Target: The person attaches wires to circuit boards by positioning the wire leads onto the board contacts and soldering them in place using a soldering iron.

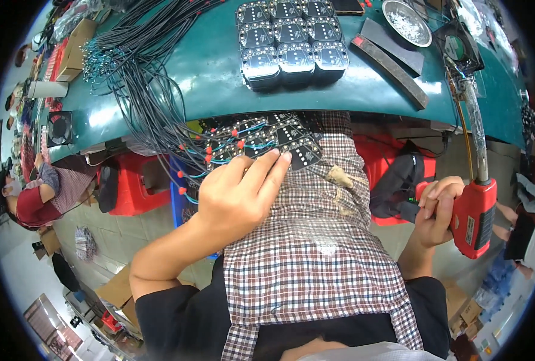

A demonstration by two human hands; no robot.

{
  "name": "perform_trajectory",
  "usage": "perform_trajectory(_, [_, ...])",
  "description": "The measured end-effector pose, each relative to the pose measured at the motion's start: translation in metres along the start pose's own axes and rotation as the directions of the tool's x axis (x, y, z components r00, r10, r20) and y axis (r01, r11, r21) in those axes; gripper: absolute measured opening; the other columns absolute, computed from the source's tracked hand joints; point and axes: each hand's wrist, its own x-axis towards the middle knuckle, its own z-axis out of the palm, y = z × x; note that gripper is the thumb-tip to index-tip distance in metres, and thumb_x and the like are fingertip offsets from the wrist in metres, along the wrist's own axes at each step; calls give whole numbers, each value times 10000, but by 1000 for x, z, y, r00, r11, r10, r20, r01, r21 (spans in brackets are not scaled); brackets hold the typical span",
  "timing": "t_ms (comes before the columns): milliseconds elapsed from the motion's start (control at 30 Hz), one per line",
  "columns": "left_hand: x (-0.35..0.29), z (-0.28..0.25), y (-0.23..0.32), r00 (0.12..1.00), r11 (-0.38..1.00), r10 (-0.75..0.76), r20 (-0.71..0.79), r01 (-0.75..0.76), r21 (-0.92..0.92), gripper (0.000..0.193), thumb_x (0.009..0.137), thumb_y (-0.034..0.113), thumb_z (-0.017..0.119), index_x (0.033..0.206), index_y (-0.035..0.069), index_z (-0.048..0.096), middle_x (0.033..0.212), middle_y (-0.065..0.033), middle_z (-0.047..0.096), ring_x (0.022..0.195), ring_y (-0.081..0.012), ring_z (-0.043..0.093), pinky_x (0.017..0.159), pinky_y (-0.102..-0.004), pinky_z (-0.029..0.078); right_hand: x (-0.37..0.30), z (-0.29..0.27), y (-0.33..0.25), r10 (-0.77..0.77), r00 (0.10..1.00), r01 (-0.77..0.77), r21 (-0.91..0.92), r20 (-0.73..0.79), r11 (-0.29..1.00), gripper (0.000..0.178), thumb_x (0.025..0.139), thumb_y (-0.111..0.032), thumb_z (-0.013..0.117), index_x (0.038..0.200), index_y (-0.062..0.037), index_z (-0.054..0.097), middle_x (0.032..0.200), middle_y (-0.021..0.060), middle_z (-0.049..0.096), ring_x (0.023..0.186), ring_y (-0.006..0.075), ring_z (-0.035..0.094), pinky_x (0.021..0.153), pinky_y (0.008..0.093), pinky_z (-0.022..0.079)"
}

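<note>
My left hand (237, 189) reaches over my lap, fingertips together at the near edge of a black circuit board (304, 157); the thumb is mostly hidden. More such boards lie beside and behind it just below the table edge, with blue-green wire ends and red bits along them. Black cables (159, 99) run from these boards up to a large bundle on the table. In my right hand (439, 210) is a red soldering gun (475, 218), held upright at the right, its long metal barrel pointing up toward the table. A thin copper-coloured tube runs alongside the barrel.
On the green table (207, 66) stand stacked circuit boards (291, 55) in rows. To their right lie a dark bar (393, 73), a metal bowl (427, 41) and a fan (460, 51). Red stools (129, 189) stand below. A person (36, 195) sits at the left.
</note>
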Motion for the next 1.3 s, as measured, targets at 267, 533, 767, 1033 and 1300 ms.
perform_trajectory(267, [-19, 102, -6, 991, 998, -38, -126, 43, 36, 425, 817, 144, 634, 1233, 111, 714, 1377, -67, 635, 1142, -220, 624, 905, -358, 456, -1, -1, 0, 5, 1000, -7, -52, -27, 999, 152, 994, -78, 528, 861, -7, 510, 832, 112, 527, 489, 59, 373, 511, 244, 399])
perform_trajectory(533, [13, 74, -26, 982, 868, -189, -2, 166, -468, 263, 849, 180, 760, 1103, 119, 731, 1149, -66, 702, 1032, -265, 684, 858, -401, 550, 44, -103, -37, -301, 895, 392, -901, 328, 184, 156, 891, 4, 664, 1033, 63, 644, 908, 150, 636, 812, 277, 643, 737, 366, 529])
perform_trajectory(767, [50, 74, -209, 723, 757, -602, -338, 652, 47, 181, 880, 219, 749, 1017, 111, 704, 966, -94, 678, 932, -324, 664, 786, -448, 537, 93, -179, -118, -201, 928, -341, -934, -315, -109, 663, 971, -374, 710, 1446, -3, 432, 1101, 142, 693, 960, 323, 720, 702, 370, 634])
perform_trajectory(1033, [43, 95, -233, 694, 665, -709, -120, 603, -442, 185, 867, 173, 782, 1023, 85, 737, 976, -53, 669, 950, -240, 645, 805, -378, 525, 92, -57, -87, 5, 952, 302, -937, 307, 175, 178, 924, -69, 732, 892, 17, 580, 746, 86, 493, 644, 183, 491, 602, 331, 429])
perform_trajectory(1300, [34, 58, -215, 843, 794, -531, -88, 459, -400, 194, 845, 146, 793, 1025, 84, 755, 1096, -47, 663, 1059, -257, 616, 895, -373, 510, 86, -22, -61, 38, 953, 239, -822, 301, 518, 98, 836, 16, 711, 868, 29, 620, 751, 155, 571, 616, 324, 536, 574, 385, 432])
